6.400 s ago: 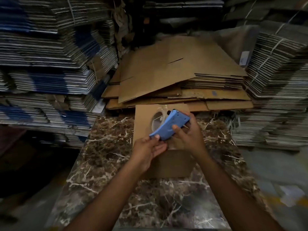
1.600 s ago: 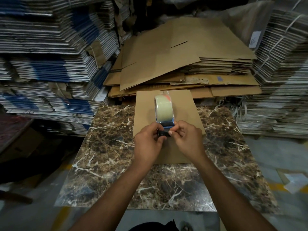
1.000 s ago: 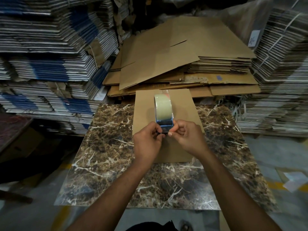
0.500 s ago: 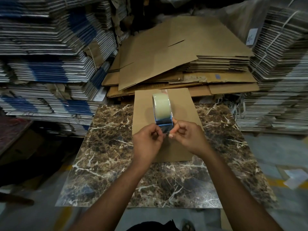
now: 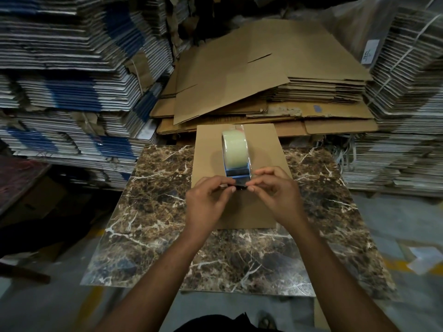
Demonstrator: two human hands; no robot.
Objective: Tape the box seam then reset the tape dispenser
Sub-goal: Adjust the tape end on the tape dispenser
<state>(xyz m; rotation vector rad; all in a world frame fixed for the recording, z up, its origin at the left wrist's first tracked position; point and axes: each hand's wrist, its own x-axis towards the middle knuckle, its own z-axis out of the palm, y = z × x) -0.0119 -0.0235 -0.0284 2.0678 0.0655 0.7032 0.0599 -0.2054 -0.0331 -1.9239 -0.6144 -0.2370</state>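
A flat brown cardboard box lies on the marble table, its far end reaching past the table's back edge. On the box stands a blue tape dispenser with a roll of clear tape, its near end facing me. My left hand and my right hand meet at that near end, thumbs and forefingers pinched on the dispenser's dark front part. What exactly lies between the fingertips is hidden. The box seam is not visible.
Stacks of flattened brown cartons rise right behind the table. Tall bundles of white and blue cartons stand at the left, tied white bundles at the right. Grey floor surrounds the table; a paper scrap lies at the right.
Over six seconds the dispenser went from tilted in both hands to standing on the box. In the last second both hands stay pinched at its near end with only slight finger shifts.
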